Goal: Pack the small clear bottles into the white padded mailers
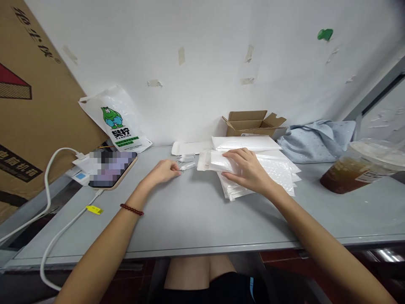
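Observation:
My left hand (pixel 163 171) rests low over the table with its fingertips pinched on one end of a small clear plastic piece (pixel 188 166). Just behind it lies another clear piece (pixel 186 158); what these pieces are is too small to tell. My right hand (pixel 249 169) is closed around a slim white box (pixel 220 160), whose end flap stands out toward the left. Under that hand is a stack of white bubble mailers (pixel 278 173). Farther back, a second flat white box (pixel 193 147) lies beside the stack.
An open brown carton (pixel 253 121) and a light blue cloth (pixel 316 139) stand behind. On the right is a plastic drink cup (pixel 343 171). A phone (pixel 114 171) with a white cable (pixel 68 226) lies left, before a printed plastic bag (pixel 115 118) and a large cardboard box (pixel 41 109).

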Demonstrator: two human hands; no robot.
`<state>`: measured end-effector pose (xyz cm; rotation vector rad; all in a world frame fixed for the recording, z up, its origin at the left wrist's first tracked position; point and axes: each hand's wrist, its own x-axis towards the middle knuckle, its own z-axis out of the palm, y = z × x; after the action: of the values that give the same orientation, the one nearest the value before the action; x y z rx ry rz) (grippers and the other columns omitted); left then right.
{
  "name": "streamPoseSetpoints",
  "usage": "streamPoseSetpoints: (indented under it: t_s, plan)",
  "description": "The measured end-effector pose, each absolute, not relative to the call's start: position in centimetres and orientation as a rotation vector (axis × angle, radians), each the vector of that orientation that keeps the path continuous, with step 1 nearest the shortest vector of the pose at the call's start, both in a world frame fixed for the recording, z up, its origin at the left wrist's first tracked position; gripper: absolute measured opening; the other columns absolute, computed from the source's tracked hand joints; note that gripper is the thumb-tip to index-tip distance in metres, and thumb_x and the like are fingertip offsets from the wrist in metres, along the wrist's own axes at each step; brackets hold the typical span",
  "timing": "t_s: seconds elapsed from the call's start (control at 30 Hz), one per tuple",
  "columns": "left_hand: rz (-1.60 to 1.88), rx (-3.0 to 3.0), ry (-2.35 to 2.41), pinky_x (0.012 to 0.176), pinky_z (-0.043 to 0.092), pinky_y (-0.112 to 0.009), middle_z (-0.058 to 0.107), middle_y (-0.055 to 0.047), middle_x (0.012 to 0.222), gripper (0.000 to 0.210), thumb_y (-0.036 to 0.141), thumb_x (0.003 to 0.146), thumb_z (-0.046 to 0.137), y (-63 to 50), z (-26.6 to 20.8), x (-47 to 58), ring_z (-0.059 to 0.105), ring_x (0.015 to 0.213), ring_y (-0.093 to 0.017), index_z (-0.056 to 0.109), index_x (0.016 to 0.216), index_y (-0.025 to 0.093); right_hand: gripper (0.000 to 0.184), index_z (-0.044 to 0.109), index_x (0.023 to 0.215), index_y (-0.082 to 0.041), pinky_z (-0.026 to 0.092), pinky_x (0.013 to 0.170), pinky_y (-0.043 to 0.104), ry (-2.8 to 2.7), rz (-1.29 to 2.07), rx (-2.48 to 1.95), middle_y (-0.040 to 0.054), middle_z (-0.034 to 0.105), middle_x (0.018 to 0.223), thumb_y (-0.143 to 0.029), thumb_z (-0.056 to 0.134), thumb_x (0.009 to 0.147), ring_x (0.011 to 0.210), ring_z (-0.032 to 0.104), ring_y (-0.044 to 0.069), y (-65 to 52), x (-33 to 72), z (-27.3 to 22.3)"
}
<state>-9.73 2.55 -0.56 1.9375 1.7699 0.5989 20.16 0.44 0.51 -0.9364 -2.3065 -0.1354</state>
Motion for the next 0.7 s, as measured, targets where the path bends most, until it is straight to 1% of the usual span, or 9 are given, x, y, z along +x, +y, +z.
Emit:
streamPoseSetpoints:
  t_s: [0.13,0.23,0.33,0.43,0.57,0.7]
  plan:
    - [0.588,1.937,1.597,0.057,0.041,-0.027,0.067,-0.004,0.066,0.017,0.035,0.064,0.063,2.2,0.0,-9.5,0.058,0.065,-0.019,0.067,0.062,0.018,0.038,0.052,0.117,-0.024,0.040,0.085,0.045,-2.315,-0.133,-0.948,0.0092,0.059,0.112,-0.041,0.056,0.083,0.103,0.050,0.028,0.5,20.2,0.5]
    - [0.743,1.811,1.549,0.055,0.041,-0.026,0.069,-0.005,0.074,0.020,0.039,0.066,0.065,1.5,1.8,-9.9,0.057,0.066,-0.018,0.070,0.068,0.019,0.039,0.051,0.118,-0.025,0.040,0.086,0.046,-2.314,-0.130,-0.948,0.0088,0.059,0.111,-0.041,0.056,0.083,0.102,0.050,0.028,0.5,20.2,0.5]
    - [0.993,1.822,1.568,0.062,0.043,-0.026,0.070,-0.004,0.083,0.020,0.040,0.069,0.066,0.7,3.4,-10.4,0.057,0.075,-0.018,0.071,0.074,0.022,0.039,0.051,0.117,-0.025,0.040,0.085,0.046,-2.315,-0.130,-0.961,0.0095,0.059,0.112,-0.042,0.056,0.083,0.102,0.051,0.028,0.5,20.1,0.5]
    - [1.121,1.959,1.546,0.069,0.042,-0.027,0.070,-0.002,0.085,0.017,0.038,0.071,0.066,0.1,4.0,-10.4,0.056,0.082,-0.019,0.071,0.074,0.023,0.039,0.052,0.115,-0.023,0.040,0.084,0.045,-2.315,-0.123,-0.975,0.0103,0.059,0.113,-0.043,0.056,0.083,0.102,0.051,0.028,0.5,20.1,0.5]
    - [1.055,2.145,1.498,0.065,0.041,-0.028,0.069,-0.004,0.080,0.019,0.041,0.071,0.065,-0.1,3.5,-9.6,0.054,0.084,-0.021,0.072,0.071,0.023,0.038,0.052,0.115,-0.023,0.040,0.085,0.045,-2.319,-0.107,-0.968,0.0101,0.059,0.113,-0.042,0.057,0.082,0.103,0.051,0.029,0.4,20.0,0.5]
    - [1.015,2.222,1.360,0.065,0.041,-0.028,0.070,-0.004,0.080,0.018,0.038,0.075,0.063,-0.1,2.3,-7.4,0.054,0.082,-0.020,0.073,0.075,0.024,0.037,0.053,0.115,-0.024,0.039,0.086,0.045,-2.347,-0.087,-0.920,0.0091,0.059,0.114,-0.041,0.057,0.082,0.103,0.050,0.027,0.2,19.9,0.5]
